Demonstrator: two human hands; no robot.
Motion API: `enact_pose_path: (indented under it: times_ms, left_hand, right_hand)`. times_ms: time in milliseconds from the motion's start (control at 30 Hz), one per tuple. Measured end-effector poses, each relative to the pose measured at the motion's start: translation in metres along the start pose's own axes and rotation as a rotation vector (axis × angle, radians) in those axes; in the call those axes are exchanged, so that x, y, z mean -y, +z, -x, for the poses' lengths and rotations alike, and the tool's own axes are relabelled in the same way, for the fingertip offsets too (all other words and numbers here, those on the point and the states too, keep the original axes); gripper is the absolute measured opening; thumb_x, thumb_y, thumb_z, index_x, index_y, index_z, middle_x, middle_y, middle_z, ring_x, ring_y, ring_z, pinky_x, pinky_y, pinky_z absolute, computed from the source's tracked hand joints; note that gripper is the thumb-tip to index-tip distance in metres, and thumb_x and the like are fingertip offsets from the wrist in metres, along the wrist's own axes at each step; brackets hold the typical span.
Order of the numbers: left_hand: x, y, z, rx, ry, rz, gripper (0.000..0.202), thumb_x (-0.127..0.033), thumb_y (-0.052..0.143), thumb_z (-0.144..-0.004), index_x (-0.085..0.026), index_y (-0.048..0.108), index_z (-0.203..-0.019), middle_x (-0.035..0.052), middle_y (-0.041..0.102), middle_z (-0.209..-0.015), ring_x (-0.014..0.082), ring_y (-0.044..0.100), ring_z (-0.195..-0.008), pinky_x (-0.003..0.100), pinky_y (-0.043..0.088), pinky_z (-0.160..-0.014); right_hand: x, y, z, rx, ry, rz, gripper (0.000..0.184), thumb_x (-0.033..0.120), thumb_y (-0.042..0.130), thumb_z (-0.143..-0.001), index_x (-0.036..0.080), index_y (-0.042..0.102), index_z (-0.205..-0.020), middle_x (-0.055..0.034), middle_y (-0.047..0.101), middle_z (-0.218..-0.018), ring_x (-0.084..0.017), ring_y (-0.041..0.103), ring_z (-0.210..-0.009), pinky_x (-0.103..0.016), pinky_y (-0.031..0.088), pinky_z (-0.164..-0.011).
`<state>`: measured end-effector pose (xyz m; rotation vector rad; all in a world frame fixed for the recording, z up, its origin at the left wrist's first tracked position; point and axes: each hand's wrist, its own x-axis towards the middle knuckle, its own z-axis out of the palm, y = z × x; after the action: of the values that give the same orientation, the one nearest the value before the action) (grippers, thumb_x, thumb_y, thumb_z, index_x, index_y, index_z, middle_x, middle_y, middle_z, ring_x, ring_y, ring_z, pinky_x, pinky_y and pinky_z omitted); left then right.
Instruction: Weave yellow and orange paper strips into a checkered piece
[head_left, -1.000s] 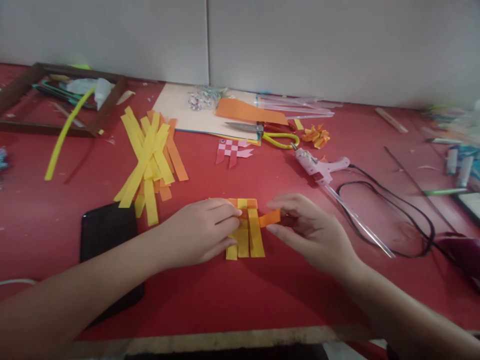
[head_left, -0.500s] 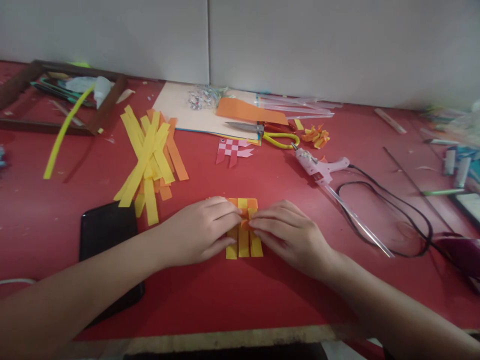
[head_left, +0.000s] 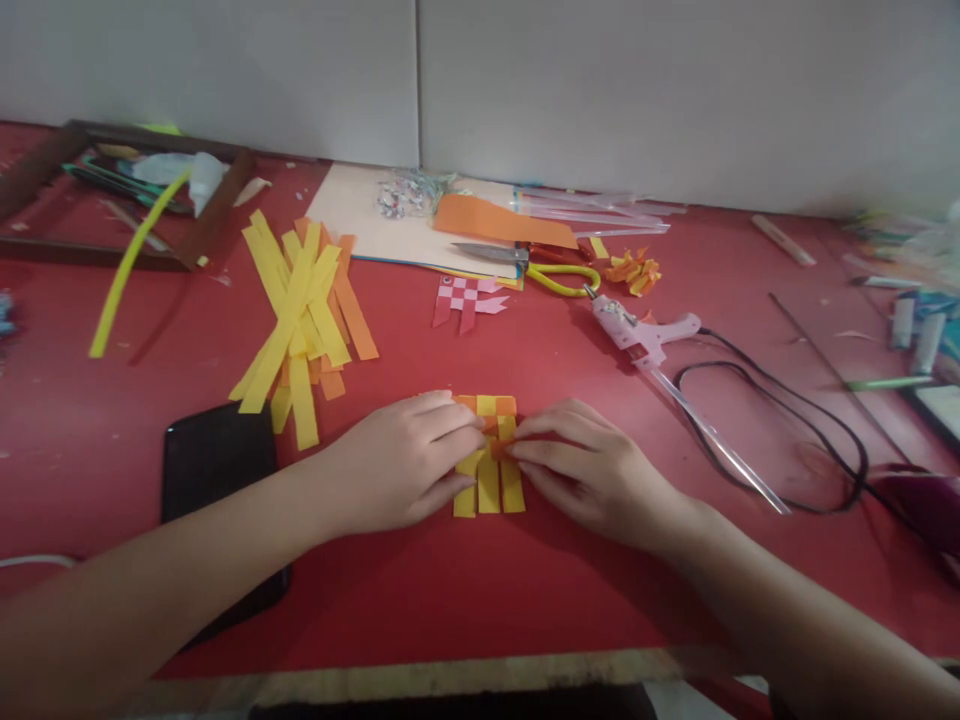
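Note:
Yellow and orange paper strips, interlaced into a small woven piece (head_left: 489, 488), lie flat on the red table in front of me. Several yellow strips hang toward me from a checkered orange-and-yellow top edge. My left hand (head_left: 412, 455) holds the weave down from the left, fingers curved over it and hiding that side. From the right, my right hand (head_left: 589, 460) pinches an orange paper strip (head_left: 499, 450) running across the yellow ones. Its fingertips partly cover the strip's end.
Loose paper strips (head_left: 300, 310) are piled at left above a black phone (head_left: 217, 460). A pink woven fish (head_left: 461, 297), scissors (head_left: 559, 278) and orange scraps (head_left: 634, 270) lie behind. A corded glue gun (head_left: 634, 335) is at right. A brown frame (head_left: 150, 255) holds tools.
My right hand has shifted slightly to the right, drawing its fingertips along the orange strip, and more of the weave's right side shows. My left hand stays nearly in place.

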<state>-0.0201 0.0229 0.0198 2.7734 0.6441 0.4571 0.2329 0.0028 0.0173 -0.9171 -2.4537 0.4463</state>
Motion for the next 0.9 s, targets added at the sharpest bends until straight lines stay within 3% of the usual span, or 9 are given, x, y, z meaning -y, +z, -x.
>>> enact_pose_path:
  times_ms: [300, 600, 900]
  left_hand:
    - [-0.014, 0.004, 0.0, -0.031, -0.033, -0.106, 0.043, -0.049, 0.051, -0.092, -0.009, 0.063, -0.103, 0.0192, 0.065, -0.112, 0.0325, 0.061, -0.102, 0.054, 0.046, -0.101]
    - [-0.012, 0.002, -0.001, -0.011, -0.076, -0.048, 0.023, -0.033, 0.052, -0.091, -0.013, 0.061, -0.096, 0.0157, 0.063, -0.107, 0.03, 0.062, -0.098, 0.052, 0.047, -0.099]
    - [-0.011, 0.007, -0.002, -0.102, -0.072, -0.08, 0.028, -0.036, 0.045, -0.098, -0.01, 0.057, -0.101, 0.013, 0.065, -0.095, 0.0256, 0.064, -0.09, 0.047, 0.05, -0.097]
  right_hand:
    - [-0.001, 0.001, -0.002, -0.013, -0.005, -0.011, 0.023, 0.011, 0.051, -0.09, 0.021, 0.068, -0.101, -0.0079, 0.068, -0.103, -0.018, 0.063, -0.09, -0.037, 0.056, -0.08]
    - [-0.003, 0.0, 0.0, 0.013, 0.002, -0.036, 0.021, 0.009, 0.054, -0.088, 0.019, 0.067, -0.102, -0.0086, 0.067, -0.105, -0.019, 0.06, -0.094, -0.037, 0.054, -0.084]
    - [-0.001, -0.003, -0.001, 0.002, -0.029, -0.043, 0.021, 0.007, 0.054, -0.087, 0.017, 0.066, -0.099, -0.0089, 0.067, -0.104, -0.019, 0.06, -0.093, -0.036, 0.054, -0.083]
